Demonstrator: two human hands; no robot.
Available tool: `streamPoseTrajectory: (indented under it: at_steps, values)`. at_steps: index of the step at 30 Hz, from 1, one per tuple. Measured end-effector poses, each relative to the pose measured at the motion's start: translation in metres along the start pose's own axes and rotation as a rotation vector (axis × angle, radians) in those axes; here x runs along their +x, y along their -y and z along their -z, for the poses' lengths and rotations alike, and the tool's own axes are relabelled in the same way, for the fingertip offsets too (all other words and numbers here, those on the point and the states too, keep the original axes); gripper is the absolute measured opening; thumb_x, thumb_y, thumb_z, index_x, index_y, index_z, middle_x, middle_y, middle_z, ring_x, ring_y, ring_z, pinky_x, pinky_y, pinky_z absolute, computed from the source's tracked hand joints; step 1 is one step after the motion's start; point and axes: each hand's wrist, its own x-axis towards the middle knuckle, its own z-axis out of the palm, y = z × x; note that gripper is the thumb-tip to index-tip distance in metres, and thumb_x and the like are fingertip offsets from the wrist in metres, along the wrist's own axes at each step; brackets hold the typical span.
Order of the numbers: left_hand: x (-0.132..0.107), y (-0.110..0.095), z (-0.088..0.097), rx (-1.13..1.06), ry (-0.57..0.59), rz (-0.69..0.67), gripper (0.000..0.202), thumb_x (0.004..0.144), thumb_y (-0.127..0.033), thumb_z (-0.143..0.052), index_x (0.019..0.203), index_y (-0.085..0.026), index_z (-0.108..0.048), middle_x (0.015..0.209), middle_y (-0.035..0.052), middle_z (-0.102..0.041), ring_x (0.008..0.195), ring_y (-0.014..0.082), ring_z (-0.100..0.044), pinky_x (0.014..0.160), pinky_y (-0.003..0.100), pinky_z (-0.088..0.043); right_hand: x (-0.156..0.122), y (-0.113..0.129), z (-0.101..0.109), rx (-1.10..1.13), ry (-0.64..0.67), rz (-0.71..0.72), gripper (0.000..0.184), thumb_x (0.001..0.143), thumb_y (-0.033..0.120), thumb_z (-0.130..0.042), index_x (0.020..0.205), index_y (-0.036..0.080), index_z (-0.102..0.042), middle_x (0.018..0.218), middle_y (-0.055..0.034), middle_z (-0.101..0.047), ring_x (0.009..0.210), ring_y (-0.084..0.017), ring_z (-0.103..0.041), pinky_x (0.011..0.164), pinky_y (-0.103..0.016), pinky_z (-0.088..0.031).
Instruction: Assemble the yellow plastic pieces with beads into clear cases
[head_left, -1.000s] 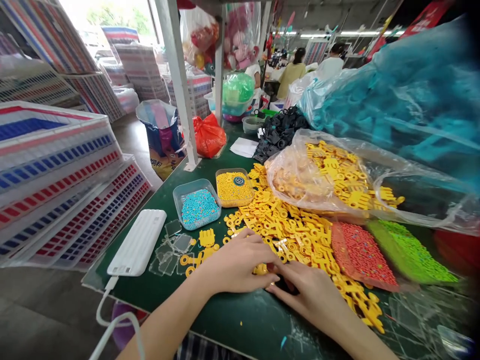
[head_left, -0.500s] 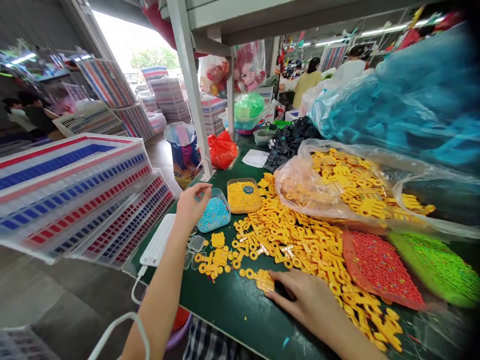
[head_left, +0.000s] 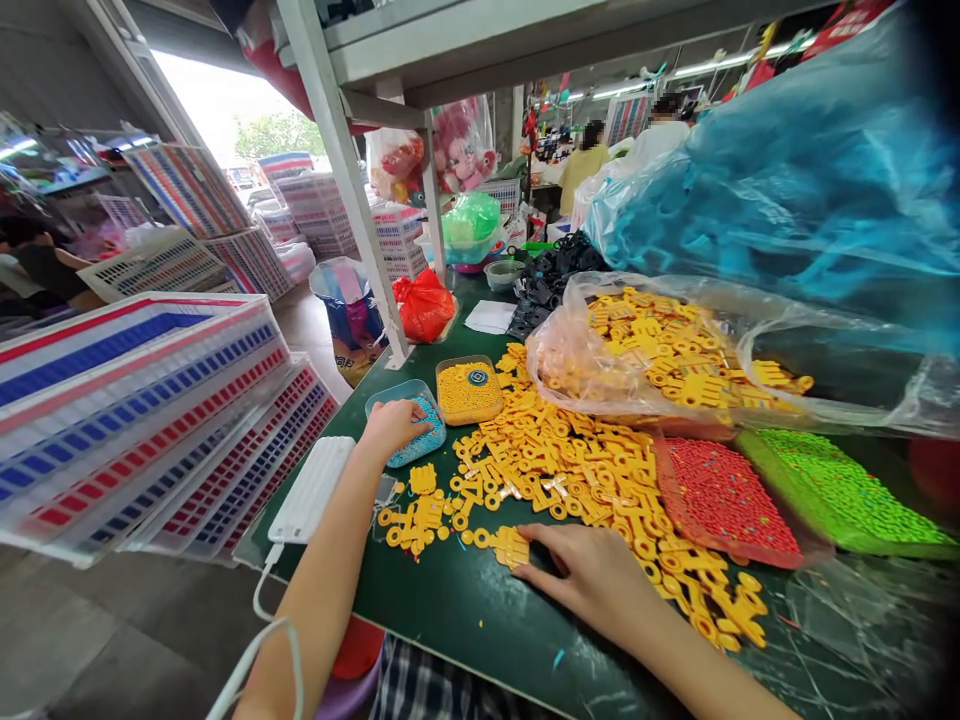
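Observation:
My left hand (head_left: 394, 428) reaches into a clear tray of blue beads (head_left: 426, 412), its fingertips down among the beads; whether they pinch any is hidden. My right hand (head_left: 581, 570) rests on the green table, thumb and forefinger closed on the edge of a yellow hand-shaped plastic piece (head_left: 512, 547) lying flat. To the left of that piece sits a small cluster of similar yellow pieces (head_left: 420, 520). Beyond my right hand spreads a large heap of yellow plastic pieces (head_left: 570, 455). A tray of yellow beads (head_left: 469, 392) stands just right of the blue one.
Trays of red beads (head_left: 731, 498) and green beads (head_left: 847, 490) lie on the right. Behind them is an open plastic bag of yellow pieces (head_left: 667, 350). A white power bank (head_left: 313, 490) with a cable lies left of my forearm. A metal shelf post (head_left: 345, 190) rises at the back.
My left hand has gone from hovering above the blue bead tray down into the beads. My right hand stays at the same yellow piece. The whole view has shifted slightly.

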Motion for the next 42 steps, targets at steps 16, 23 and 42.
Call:
streamPoseTrajectory:
  at_steps: [16,23,42]
  values:
    - [-0.003,0.006,-0.003,0.042,-0.029,-0.020,0.027,0.087,-0.037,-0.056,0.087,-0.019,-0.076,0.093,0.0086,-0.077,0.094,0.0295,-0.069,0.092,0.038,-0.042,-0.005,-0.010,-0.003,-0.144,-0.097,0.139,0.035,0.085,0.045,-0.066,0.108,0.020,-0.066,0.071,-0.0002,-0.072,0.056,-0.018,-0.067,0.050,-0.026,-0.044]
    - [-0.006,0.012,-0.006,0.017,-0.096,-0.034,0.026,0.089,-0.038,-0.056,0.087,-0.022,-0.077,0.090,0.0056,-0.077,0.089,0.0263,-0.068,0.090,0.038,-0.040,-0.005,-0.008,0.000,-0.137,-0.074,0.138,0.037,0.080,0.040,-0.073,0.109,0.019,-0.064,0.072,0.0010,-0.072,0.057,-0.018,-0.068,0.049,-0.026,-0.045]
    - [-0.068,-0.066,-0.033,-0.360,-0.127,-0.719,0.027,0.089,-0.044,-0.061,0.078,-0.023,-0.074,0.084,-0.0009,-0.075,0.082,0.0171,-0.061,0.079,0.032,-0.039,-0.001,-0.005,-0.008,-0.080,0.087,-0.125,0.043,0.076,0.052,-0.074,0.108,0.023,-0.068,0.079,-0.0021,-0.074,0.072,-0.026,-0.071,0.054,-0.029,-0.039]
